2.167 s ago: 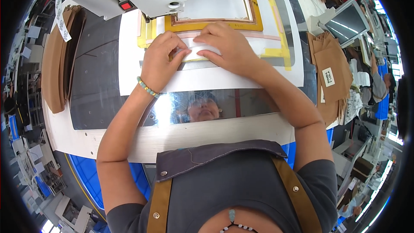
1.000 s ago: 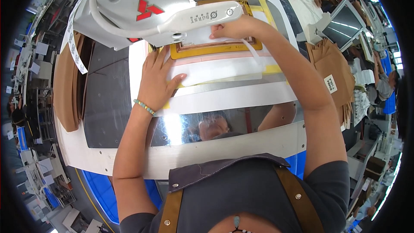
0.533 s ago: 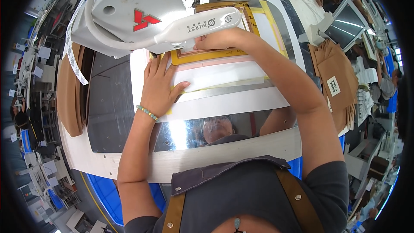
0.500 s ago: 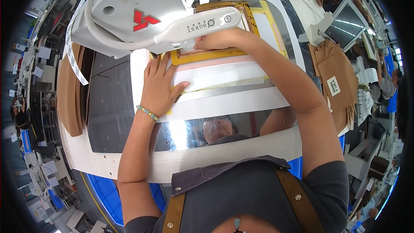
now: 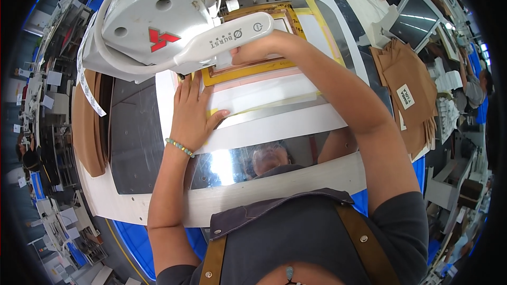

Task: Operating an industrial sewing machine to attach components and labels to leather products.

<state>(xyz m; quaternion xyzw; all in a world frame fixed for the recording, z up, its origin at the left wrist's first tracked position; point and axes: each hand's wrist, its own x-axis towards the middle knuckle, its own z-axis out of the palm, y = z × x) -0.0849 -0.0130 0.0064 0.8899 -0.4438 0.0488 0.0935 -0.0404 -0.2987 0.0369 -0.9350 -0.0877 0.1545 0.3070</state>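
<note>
My left hand (image 5: 193, 116) lies open, fingers apart, on the white sheet and yellow-taped layers (image 5: 266, 89), just left of a yellow rectangular frame (image 5: 280, 64); its fingertips are beside the underside of a white machine head (image 5: 137, 21). My right hand (image 5: 259, 47) reaches over the frame beneath a white handle (image 5: 222, 38) on a curved cable, its fingers curled near the frame's inner opening. Whatever those fingers hold or press is hidden. A shiny metal plate (image 5: 237, 169) lies between my arms along the front.
Brown folded pieces (image 5: 90, 137) stand at the left, and more brown paper pieces (image 5: 406, 79) lie at the right beside a screen (image 5: 412, 16). A printed tape (image 5: 90, 95) hangs from the machine. Blue bins (image 5: 127, 248) sit below the table. Other people (image 5: 470, 87) are at the far edges.
Both hands were together below the frame; since then my right hand has moved up under the handle, shifting further left, while my left hand has spread flat at the frame's left.
</note>
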